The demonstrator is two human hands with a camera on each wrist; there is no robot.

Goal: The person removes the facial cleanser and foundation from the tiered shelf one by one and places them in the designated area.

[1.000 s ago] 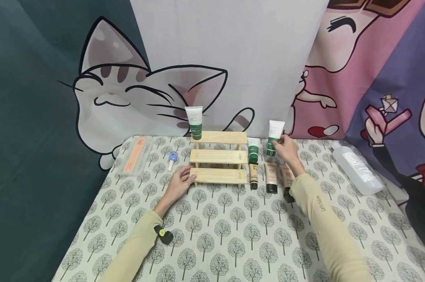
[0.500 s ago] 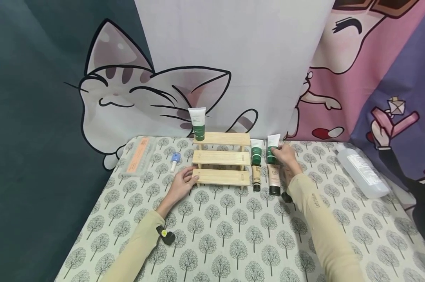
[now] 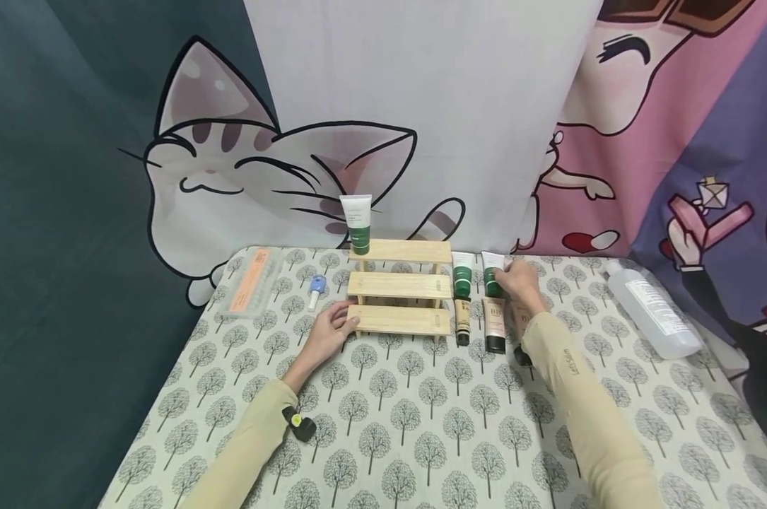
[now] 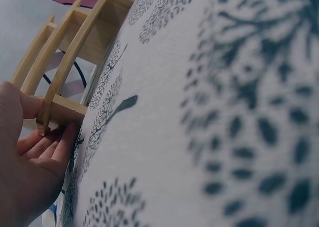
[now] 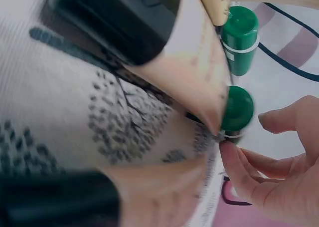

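Note:
My left hand (image 3: 328, 329) holds the left end of the lowest board of a three-step wooden rack (image 3: 399, 285). In the left wrist view the thumb lies on top of the board, with fingers below. A white and green squeeze tube (image 3: 358, 223) stands cap down at the left of the top step. Right of the rack, a second such tube (image 3: 462, 276) lies on the cloth. Beside it lies a third tube (image 3: 492, 264), with my right hand (image 3: 519, 281) at its right side. In the right wrist view, thumb and fingers are spread, the thumb apart from the green cap (image 5: 237, 108).
In front of the green tubes lie a small tan tube (image 3: 462, 320) and two pinkish BB cream tubes (image 3: 494, 322), one partly hidden by my right arm. A clear bottle (image 3: 653, 311) lies far right. At left are a clear plastic case (image 3: 251, 283) and a blue-and-white item (image 3: 317, 285).
My right hand has lowered the third green tube from a raised, upright position onto the cloth beside the second, and its thumb stands off it now. The left hand has stayed on the rack.

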